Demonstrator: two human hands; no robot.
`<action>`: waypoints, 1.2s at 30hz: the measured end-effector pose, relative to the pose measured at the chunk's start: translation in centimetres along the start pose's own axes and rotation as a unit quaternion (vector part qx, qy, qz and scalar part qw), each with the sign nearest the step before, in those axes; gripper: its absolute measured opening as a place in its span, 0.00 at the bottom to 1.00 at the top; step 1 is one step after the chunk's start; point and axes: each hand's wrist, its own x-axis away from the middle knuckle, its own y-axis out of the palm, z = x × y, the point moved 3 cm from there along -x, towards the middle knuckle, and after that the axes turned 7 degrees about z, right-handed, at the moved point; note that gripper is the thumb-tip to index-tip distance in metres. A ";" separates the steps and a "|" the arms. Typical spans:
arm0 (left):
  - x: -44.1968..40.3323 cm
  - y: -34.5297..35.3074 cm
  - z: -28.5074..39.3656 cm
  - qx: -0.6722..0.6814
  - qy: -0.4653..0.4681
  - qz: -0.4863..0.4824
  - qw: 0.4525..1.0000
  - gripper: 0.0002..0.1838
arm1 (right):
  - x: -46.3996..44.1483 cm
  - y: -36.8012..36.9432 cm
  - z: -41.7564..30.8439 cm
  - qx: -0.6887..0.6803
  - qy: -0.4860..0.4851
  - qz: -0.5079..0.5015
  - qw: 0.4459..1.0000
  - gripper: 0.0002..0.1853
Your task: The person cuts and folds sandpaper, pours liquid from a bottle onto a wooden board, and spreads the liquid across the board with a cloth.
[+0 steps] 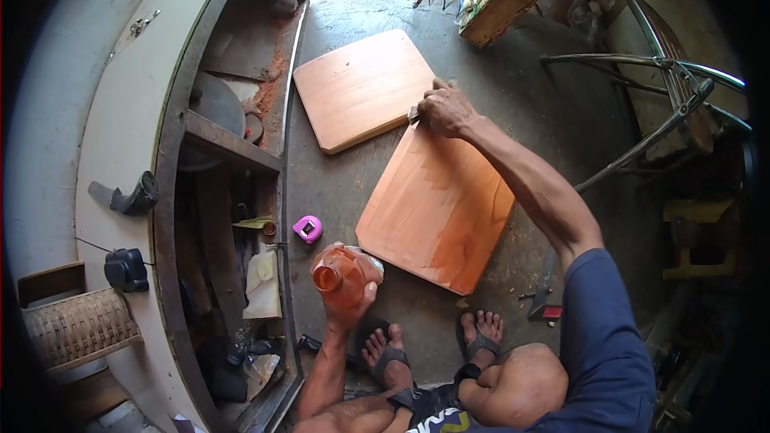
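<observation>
My left hand [353,309] is wrapped round an uncapped clear plastic bottle [341,269] with reddish-brown liquid inside, held near my left foot. My right hand [447,108] is closed on a small greyish pad [414,115], at the far corner of the nearer wooden board [425,200]. This board lies flat on the floor, wet and darker orange along its right and near side, paler at the left. Just beyond it lies a second, paler wooden board [365,84]. My fingers partly hide the pad, so its material is unclear.
A pink tape measure [307,228] lies on the floor beside the bottle. To the left stands an open cabinet frame [233,140] with clutter and sawdust inside. On the right are a metal-legged chair [674,88] and a red-and-grey tool [548,311]. A wooden-framed wire crate [513,0] stands beyond.
</observation>
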 end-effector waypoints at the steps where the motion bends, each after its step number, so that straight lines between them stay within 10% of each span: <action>1: -0.1 -0.4 0.4 -0.005 0.001 -0.003 1.000 0.44 | -0.3 0.1 -0.7 -0.025 -0.029 -0.054 0.998 0.13; 5: 1.1 0.2 -0.9 0.033 -0.043 -0.007 0.999 0.44 | -2.3 2.9 -0.1 0.080 -0.026 -0.197 0.977 0.11; 7: 0.8 -0.3 -1.8 -0.003 -0.016 0.020 1.000 0.45 | -2.4 2.4 -1.0 -0.074 -0.086 -0.173 0.978 0.11; 11: 1.1 -0.8 -2.5 -0.021 -0.002 0.016 1.000 0.47 | -2.3 0.7 0.1 0.137 -0.008 -0.175 0.975 0.12; 17: 0.4 -0.2 -1.2 -0.007 0.001 0.018 1.000 0.46 | -1.5 4.2 2.1 -0.067 -0.107 -0.212 0.969 0.14; 21: 1.0 -0.1 -2.3 0.048 -0.069 -0.010 0.996 0.46 | -1.0 1.6 1.2 0.037 0.069 -0.140 0.987 0.12; 29: -0.6 0.4 -1.7 0.047 -0.008 -0.026 0.999 0.39 | 2.5 -2.2 -1.3 -0.172 0.001 -0.140 0.975 0.14; 32: -1.2 -0.7 0.0 0.006 -0.086 -0.009 0.996 0.42 | 5.8 -6.3 -1.6 -0.343 0.197 -0.020 0.918 0.18; 34: -3.3 -0.4 4.0 -0.311 0.057 -0.015 0.949 0.50 | 8.7 -7.1 -2.5 -0.460 0.246 0.000 0.853 0.19; 36: -3.5 -0.2 3.6 -0.351 0.058 -0.026 0.934 0.50 | 11.9 -8.3 -4.7 -0.562 0.231 0.008 0.794 0.17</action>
